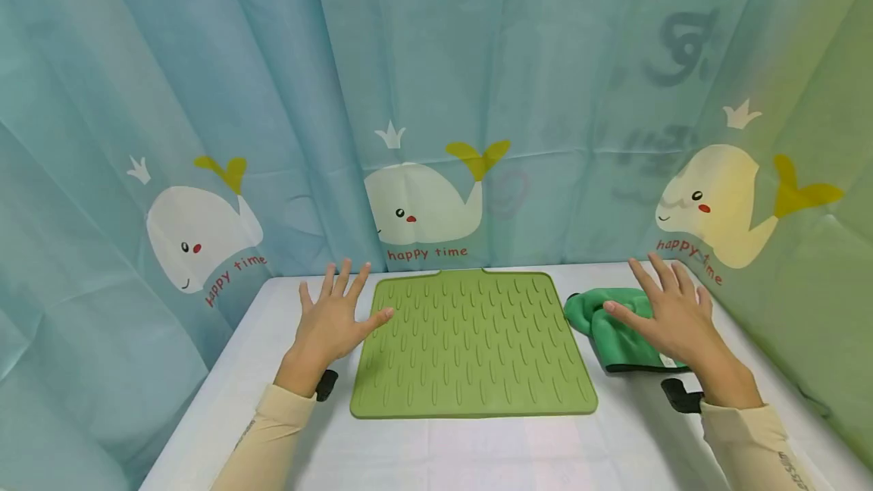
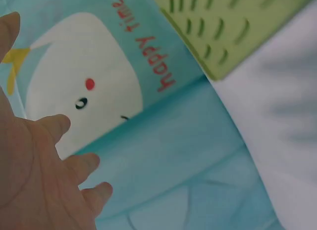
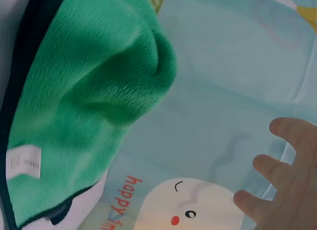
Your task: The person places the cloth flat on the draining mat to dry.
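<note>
A green mat (image 1: 474, 343) with raised ridges lies flat on the white table. My left hand (image 1: 334, 328) hovers at the mat's left edge, fingers spread and the thumb overlapping the mat's side in the head view. To the right of the mat lies a crumpled green towel (image 1: 617, 339) with dark edging and a small white label (image 3: 24, 161). Over the towel my right hand (image 1: 675, 317) is held with its fingers spread, hiding part of the cloth in the head view. Neither hand holds anything.
Behind and beside the white table (image 1: 436, 449) hangs a blue-green curtain (image 1: 573, 59) printed with whales. It meets the table along the back and both sides. A black strap piece (image 1: 327, 385) shows at the left wrist and another (image 1: 678, 398) at the right wrist.
</note>
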`<state>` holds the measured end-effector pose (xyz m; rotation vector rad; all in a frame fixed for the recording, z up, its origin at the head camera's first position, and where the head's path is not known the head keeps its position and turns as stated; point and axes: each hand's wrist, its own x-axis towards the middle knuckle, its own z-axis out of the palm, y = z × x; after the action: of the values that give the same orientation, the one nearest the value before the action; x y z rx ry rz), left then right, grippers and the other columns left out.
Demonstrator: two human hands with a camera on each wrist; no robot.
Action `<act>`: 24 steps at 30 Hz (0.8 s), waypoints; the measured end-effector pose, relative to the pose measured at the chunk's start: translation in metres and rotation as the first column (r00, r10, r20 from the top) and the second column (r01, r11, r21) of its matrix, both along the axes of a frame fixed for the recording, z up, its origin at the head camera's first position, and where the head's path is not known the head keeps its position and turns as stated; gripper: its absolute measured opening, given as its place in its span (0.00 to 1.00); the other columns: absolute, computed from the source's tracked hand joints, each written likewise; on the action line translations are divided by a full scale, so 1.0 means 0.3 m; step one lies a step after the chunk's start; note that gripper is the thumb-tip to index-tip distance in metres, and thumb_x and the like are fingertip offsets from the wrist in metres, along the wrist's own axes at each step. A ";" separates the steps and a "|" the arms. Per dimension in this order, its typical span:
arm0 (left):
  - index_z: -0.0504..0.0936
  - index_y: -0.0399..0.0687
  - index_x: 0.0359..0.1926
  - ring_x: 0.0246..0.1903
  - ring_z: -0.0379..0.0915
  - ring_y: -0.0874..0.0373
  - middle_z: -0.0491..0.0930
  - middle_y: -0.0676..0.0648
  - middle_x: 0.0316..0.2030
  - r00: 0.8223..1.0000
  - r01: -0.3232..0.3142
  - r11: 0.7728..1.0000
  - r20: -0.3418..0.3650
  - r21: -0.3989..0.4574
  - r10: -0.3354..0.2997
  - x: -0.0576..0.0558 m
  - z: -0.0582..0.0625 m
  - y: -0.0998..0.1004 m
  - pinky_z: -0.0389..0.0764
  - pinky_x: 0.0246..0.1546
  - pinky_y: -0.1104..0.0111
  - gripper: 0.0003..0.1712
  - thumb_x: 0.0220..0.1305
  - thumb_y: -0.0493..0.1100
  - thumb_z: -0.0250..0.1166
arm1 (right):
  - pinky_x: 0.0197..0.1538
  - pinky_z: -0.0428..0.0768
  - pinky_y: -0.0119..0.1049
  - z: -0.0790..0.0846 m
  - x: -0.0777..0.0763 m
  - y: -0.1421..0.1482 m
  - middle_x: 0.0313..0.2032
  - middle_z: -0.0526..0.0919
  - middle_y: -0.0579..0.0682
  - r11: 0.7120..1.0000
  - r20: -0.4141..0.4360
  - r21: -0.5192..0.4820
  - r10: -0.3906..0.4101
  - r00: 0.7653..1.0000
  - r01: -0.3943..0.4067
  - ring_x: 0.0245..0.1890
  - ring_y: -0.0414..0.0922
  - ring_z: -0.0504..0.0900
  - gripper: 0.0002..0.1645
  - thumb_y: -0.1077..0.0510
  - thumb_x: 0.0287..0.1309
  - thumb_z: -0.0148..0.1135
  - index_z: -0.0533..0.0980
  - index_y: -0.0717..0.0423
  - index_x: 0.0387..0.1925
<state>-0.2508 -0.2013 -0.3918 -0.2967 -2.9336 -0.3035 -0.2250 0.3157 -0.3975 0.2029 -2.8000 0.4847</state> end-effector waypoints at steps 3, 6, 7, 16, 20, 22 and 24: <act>0.48 0.60 0.83 0.81 0.35 0.36 0.42 0.41 0.82 1.000 0.018 0.999 -0.008 0.035 -0.017 0.011 -0.012 0.033 0.33 0.70 0.25 0.55 0.65 0.77 0.55 | 0.64 0.43 0.82 -0.005 0.007 -0.010 0.81 0.43 0.64 0.999 0.009 -0.034 0.006 1.000 -0.006 0.77 0.75 0.41 0.56 0.30 0.66 0.58 0.47 0.50 0.82; 0.48 0.60 0.83 0.81 0.35 0.37 0.42 0.42 0.82 1.000 0.026 0.998 0.012 0.064 -0.027 0.010 -0.026 0.062 0.34 0.70 0.25 0.55 0.65 0.77 0.56 | 0.63 0.45 0.82 -0.010 0.003 -0.027 0.80 0.42 0.66 0.998 0.049 -0.067 0.011 0.999 -0.008 0.76 0.76 0.42 0.57 0.30 0.66 0.58 0.46 0.50 0.83; 0.48 0.60 0.83 0.81 0.36 0.37 0.42 0.42 0.82 0.999 0.027 0.997 0.023 0.073 -0.029 0.008 -0.031 0.071 0.34 0.70 0.25 0.55 0.65 0.77 0.56 | 0.63 0.46 0.81 -0.012 -0.001 -0.034 0.80 0.42 0.66 0.997 0.065 -0.074 0.011 0.998 -0.007 0.76 0.76 0.43 0.57 0.30 0.66 0.58 0.46 0.51 0.82; 0.49 0.59 0.83 0.78 0.47 0.32 0.49 0.38 0.81 0.996 0.006 0.982 0.090 0.188 -0.024 -0.034 -0.109 0.112 0.42 0.71 0.27 0.52 0.68 0.74 0.56 | 0.61 0.51 0.82 -0.055 -0.055 -0.060 0.78 0.45 0.72 0.984 0.179 -0.175 0.020 0.984 0.012 0.72 0.81 0.45 0.56 0.31 0.67 0.59 0.49 0.57 0.81; 0.50 0.57 0.83 0.75 0.54 0.31 0.54 0.35 0.79 0.993 -0.024 0.981 0.114 0.190 0.002 -0.047 -0.153 0.103 0.50 0.69 0.26 0.50 0.70 0.69 0.58 | 0.61 0.52 0.82 -0.092 -0.068 -0.046 0.76 0.46 0.74 0.979 0.200 -0.201 -0.001 0.980 0.042 0.71 0.82 0.47 0.55 0.32 0.68 0.59 0.51 0.59 0.80; 0.52 0.55 0.82 0.73 0.58 0.30 0.57 0.33 0.77 0.992 -0.043 0.982 0.124 0.186 0.020 -0.053 -0.165 0.094 0.56 0.65 0.25 0.49 0.71 0.66 0.60 | 0.60 0.52 0.82 -0.105 -0.071 -0.036 0.76 0.46 0.76 0.979 0.209 -0.201 -0.003 0.978 0.046 0.70 0.83 0.47 0.54 0.33 0.68 0.58 0.52 0.60 0.80; 0.55 0.53 0.81 0.70 0.62 0.29 0.61 0.32 0.75 0.990 -0.076 0.979 0.134 0.191 0.051 -0.060 -0.168 0.084 0.62 0.62 0.26 0.47 0.71 0.63 0.62 | 0.60 0.53 0.82 -0.117 -0.075 -0.026 0.75 0.47 0.77 0.978 0.219 -0.201 -0.001 0.976 0.046 0.69 0.84 0.47 0.53 0.34 0.69 0.58 0.51 0.61 0.79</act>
<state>-0.2689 -0.1761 -0.4421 -0.1601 -2.9987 -0.6188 -0.2474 0.3079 -0.4326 0.0756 -2.9309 0.8319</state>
